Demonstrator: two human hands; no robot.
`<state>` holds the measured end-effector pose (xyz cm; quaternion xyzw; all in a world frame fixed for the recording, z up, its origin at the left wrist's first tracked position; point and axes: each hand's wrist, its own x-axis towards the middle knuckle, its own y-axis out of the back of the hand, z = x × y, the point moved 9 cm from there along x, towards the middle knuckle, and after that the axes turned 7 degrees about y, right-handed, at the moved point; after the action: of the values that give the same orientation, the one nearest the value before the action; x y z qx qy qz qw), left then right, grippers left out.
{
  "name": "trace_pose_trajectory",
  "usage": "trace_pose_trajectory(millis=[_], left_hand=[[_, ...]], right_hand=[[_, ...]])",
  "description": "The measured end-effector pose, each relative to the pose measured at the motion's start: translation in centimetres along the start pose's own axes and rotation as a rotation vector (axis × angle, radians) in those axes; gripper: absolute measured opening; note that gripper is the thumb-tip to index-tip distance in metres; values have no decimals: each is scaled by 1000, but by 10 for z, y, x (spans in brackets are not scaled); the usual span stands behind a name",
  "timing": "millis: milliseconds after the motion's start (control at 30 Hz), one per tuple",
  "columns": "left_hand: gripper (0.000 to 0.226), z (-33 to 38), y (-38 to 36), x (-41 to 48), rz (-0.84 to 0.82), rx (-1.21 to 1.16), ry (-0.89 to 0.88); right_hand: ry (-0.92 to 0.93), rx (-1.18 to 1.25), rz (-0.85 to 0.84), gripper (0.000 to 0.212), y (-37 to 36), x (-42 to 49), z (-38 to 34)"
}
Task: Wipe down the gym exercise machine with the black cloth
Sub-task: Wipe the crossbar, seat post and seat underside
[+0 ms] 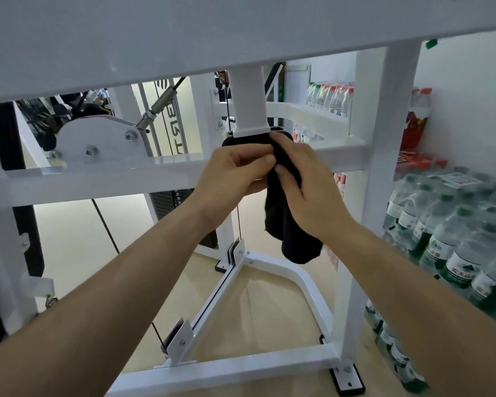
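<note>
The gym machine has a white steel frame [166, 179] with a thick beam across the top and a white post [248, 106] hanging down at centre. A black cloth [284, 222] is bunched just under the post's lower end and hangs down below my hands. My left hand [232, 174] pinches the cloth from the left, thumb and fingers closed on it. My right hand [307, 181] grips the cloth from the right, fingers pressed against it. Both hands meet at the post's black end cap [229, 141].
Shrink-wrapped packs of green-labelled water bottles [453, 239] are stacked close on the right. More bottles stand on a shelf [330, 97] behind. A pulley plate with a cable [103, 138] sits at left. The white base frame [269, 267] lies on the beige floor below.
</note>
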<state>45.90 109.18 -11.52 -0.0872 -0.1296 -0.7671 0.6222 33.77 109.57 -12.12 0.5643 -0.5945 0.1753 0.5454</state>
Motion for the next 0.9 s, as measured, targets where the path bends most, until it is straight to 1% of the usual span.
trace_pose_trajectory(millis=[67, 100, 167, 233, 333, 400, 467, 567, 633, 700, 767, 833, 900], left_hand=[[22, 7, 9, -4, 70, 61, -8], [20, 11, 16, -5, 130, 125, -27], [17, 21, 37, -7, 305, 307, -87], [16, 29, 57, -8, 462, 417, -125], [22, 40, 72, -6, 568, 495, -150], [25, 46, 74, -2, 609, 555, -170], [26, 49, 74, 3, 623, 598, -182], [26, 44, 75, 8, 624, 626, -180], [25, 39, 75, 9, 623, 638, -194], [24, 33, 72, 9, 607, 645, -217], [24, 28, 67, 9, 590, 660, -242], [23, 27, 64, 11, 586, 678, -280], [23, 28, 66, 13, 601, 685, -309]], right_hand=[[22, -53, 63, 39, 4, 6, -4], [19, -80, 89, 37, 6, 11, -5], [-20, -113, 166, 33, 13, 23, -2], [-53, -127, 275, 33, 23, 40, 1], [-61, -94, 426, 34, 25, 77, 4], [-71, -90, 431, 33, 6, 102, 2], [-64, -134, 407, 41, -18, 112, -2], [-58, -385, 342, 59, -37, 100, 0], [-26, -506, 327, 62, -37, 85, 5], [16, -514, 300, 61, -35, 77, 7], [21, -424, 261, 61, -33, 86, 4], [24, -377, 267, 57, -28, 106, -4], [34, -408, 298, 51, -24, 124, -9]])
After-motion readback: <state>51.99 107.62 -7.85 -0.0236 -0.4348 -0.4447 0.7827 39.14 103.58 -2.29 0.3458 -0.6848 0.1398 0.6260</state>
